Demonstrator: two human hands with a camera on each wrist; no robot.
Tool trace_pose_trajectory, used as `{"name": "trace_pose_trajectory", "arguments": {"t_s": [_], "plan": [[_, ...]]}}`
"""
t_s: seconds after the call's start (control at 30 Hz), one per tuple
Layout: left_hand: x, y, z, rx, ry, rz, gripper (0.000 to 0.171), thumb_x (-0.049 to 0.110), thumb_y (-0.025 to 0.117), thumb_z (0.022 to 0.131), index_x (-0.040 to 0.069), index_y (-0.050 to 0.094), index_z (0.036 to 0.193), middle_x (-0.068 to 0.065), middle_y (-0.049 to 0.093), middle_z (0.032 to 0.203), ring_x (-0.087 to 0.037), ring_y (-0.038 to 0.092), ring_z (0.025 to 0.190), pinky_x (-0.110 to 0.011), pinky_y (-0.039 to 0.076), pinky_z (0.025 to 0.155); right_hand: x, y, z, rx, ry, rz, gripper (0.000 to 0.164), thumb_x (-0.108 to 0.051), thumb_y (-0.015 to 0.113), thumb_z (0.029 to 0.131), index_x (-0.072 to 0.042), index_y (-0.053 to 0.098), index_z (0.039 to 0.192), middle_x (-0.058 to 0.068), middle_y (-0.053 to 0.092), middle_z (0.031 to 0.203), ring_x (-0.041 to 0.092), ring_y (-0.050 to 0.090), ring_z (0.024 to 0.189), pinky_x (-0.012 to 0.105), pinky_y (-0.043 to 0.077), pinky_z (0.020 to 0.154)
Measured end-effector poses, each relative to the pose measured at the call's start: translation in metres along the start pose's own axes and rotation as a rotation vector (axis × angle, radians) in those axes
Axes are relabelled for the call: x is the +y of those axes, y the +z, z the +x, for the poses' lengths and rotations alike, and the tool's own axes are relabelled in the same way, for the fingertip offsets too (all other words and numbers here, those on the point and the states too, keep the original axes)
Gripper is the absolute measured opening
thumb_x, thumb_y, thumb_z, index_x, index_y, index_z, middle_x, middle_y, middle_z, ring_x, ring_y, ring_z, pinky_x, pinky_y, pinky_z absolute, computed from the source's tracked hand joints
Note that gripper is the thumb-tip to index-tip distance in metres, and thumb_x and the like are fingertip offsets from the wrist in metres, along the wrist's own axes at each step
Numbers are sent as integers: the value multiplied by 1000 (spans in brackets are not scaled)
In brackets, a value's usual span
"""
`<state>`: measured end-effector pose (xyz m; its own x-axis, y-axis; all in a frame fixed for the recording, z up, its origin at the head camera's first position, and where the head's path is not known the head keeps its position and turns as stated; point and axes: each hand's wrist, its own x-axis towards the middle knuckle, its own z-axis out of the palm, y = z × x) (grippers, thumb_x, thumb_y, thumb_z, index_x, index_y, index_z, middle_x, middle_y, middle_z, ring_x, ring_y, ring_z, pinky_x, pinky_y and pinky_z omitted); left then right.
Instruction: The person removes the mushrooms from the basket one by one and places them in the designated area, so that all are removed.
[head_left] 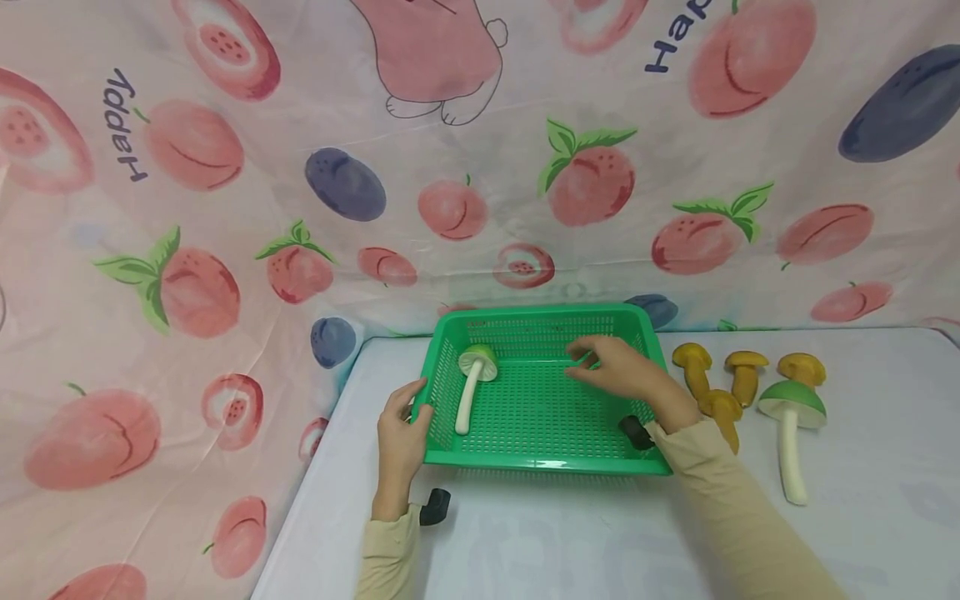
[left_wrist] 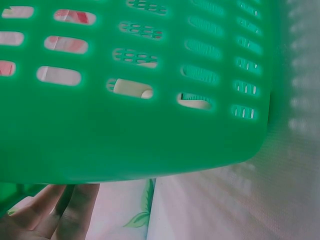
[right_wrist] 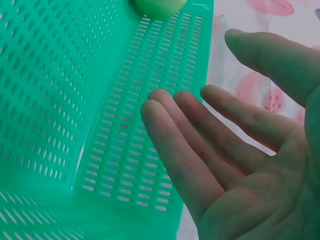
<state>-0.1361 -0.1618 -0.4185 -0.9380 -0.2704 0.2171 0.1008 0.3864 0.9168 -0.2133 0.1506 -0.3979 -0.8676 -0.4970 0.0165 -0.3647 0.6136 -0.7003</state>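
Observation:
A green plastic basket (head_left: 547, 465) with slotted sides sits on the table. Inside, along its left side, lies a toy mushroom (head_left: 467, 400) with a green cap and long white stem. My left hand (head_left: 401, 429) is at the basket's left rim, fingertips and thumb tip right at the edge. In the left wrist view its fingers (left_wrist: 75, 212) look fairly straight, their ends hidden behind the basket wall. My right hand (head_left: 618, 371) hovers over the right part of the basket, holding nothing; its fingers (right_wrist: 175, 150) are loosely spread and the thumb stands apart.
Right of the basket lie several yellow-brown toy mushrooms (head_left: 745, 379) and another green-capped mushroom (head_left: 790, 450) with a white stem. A white cloth (head_left: 540, 542) covers the table. A fruit-print curtain (head_left: 487, 150) hangs behind and at the left.

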Motion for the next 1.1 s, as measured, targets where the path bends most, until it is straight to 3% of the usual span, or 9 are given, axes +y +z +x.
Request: {"name": "trace_pose_trajectory", "arguments": {"t_s": [0.63, 0.87, 1.1], "plan": [[1, 2, 1, -10, 10, -9, 40, -7, 53, 91, -4, 62, 130, -20, 56, 135, -38, 62, 101, -50, 49, 88, -9, 29, 25, -28, 37, 81, 43, -21, 60, 99, 6, 57, 133, 23, 63, 123, 37, 61, 110, 45, 52, 90], [-2, 2, 3, -5, -23, 26, 40, -6, 53, 92, -1, 63, 130, -16, 57, 136, -34, 63, 101, -44, 51, 85, -18, 40, 36, -26, 48, 117, 41, -21, 60, 99, 6, 59, 130, 21, 63, 122, 36, 60, 110, 45, 52, 89], [0, 0, 1, -15, 3, -10, 40, -7, 52, 92, -4, 61, 131, -21, 55, 137, -41, 62, 106, -51, 48, 91, -25, 53, 47, -52, 83, 180, 44, -21, 60, 99, 8, 57, 132, 23, 62, 123, 35, 64, 103, 41, 54, 84]]}}
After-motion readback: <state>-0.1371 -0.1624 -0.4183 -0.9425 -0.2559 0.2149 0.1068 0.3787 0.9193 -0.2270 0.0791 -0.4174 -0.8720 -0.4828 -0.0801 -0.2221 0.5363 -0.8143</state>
